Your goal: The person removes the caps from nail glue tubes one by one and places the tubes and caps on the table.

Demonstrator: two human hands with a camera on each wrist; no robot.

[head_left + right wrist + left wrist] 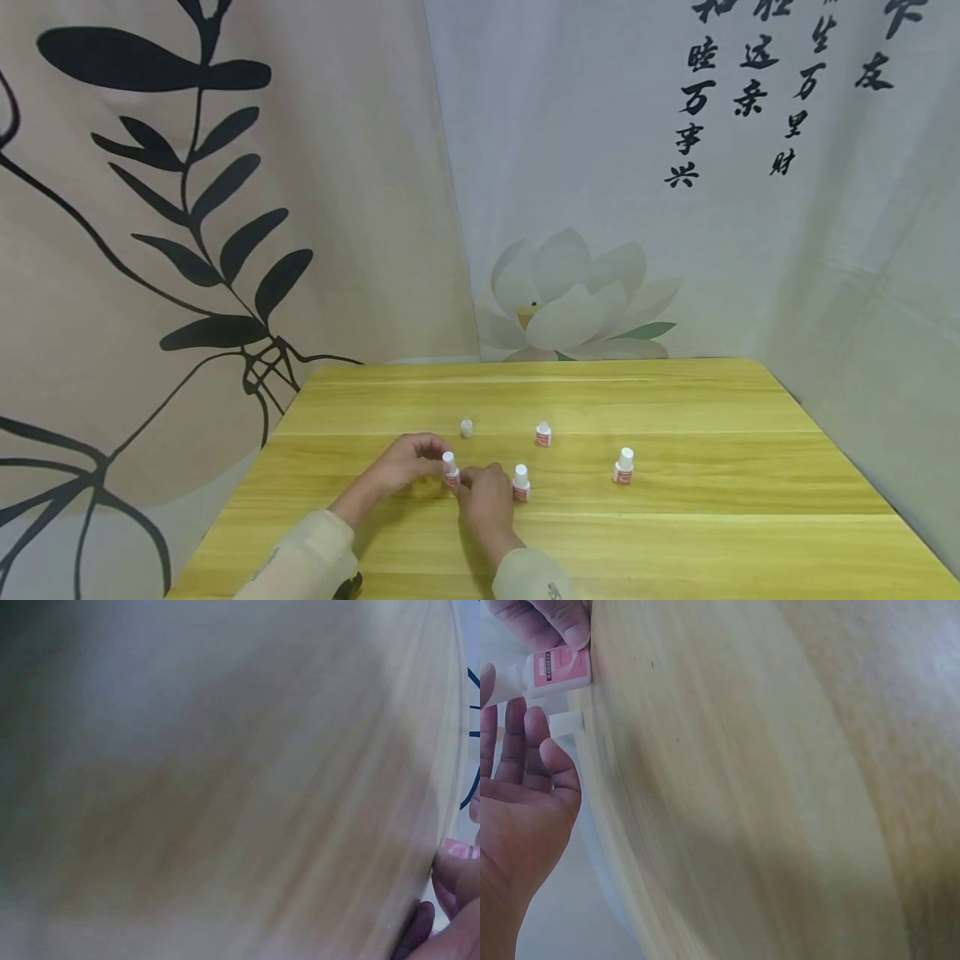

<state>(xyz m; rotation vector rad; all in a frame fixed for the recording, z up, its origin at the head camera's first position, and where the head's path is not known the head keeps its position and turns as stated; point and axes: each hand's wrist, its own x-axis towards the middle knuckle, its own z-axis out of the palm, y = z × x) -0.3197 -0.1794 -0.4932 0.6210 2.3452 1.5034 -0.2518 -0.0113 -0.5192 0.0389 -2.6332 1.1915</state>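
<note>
A small white bottle [451, 477] with a pink label and white cap is held between both hands above the wooden table. My left hand [411, 463] pinches its cap between thumb and finger, the other fingers loosely bent. Low on the bottle's body, my right hand [486, 502] grips it; the left wrist view shows that thumb by the pink label [561, 666]. Right beside the right hand stands a similar bottle [521, 483]. The right wrist view catches only the right hand's fingers [454, 871] and a sliver of label.
Two more labelled bottles stand upright, one farther back [543, 435] and one to the right [623, 467]. A smaller white item [467, 428] sits beyond the left hand, its kind unclear. The yellow wooden table [712, 550] meets a printed curtain [375, 208] behind.
</note>
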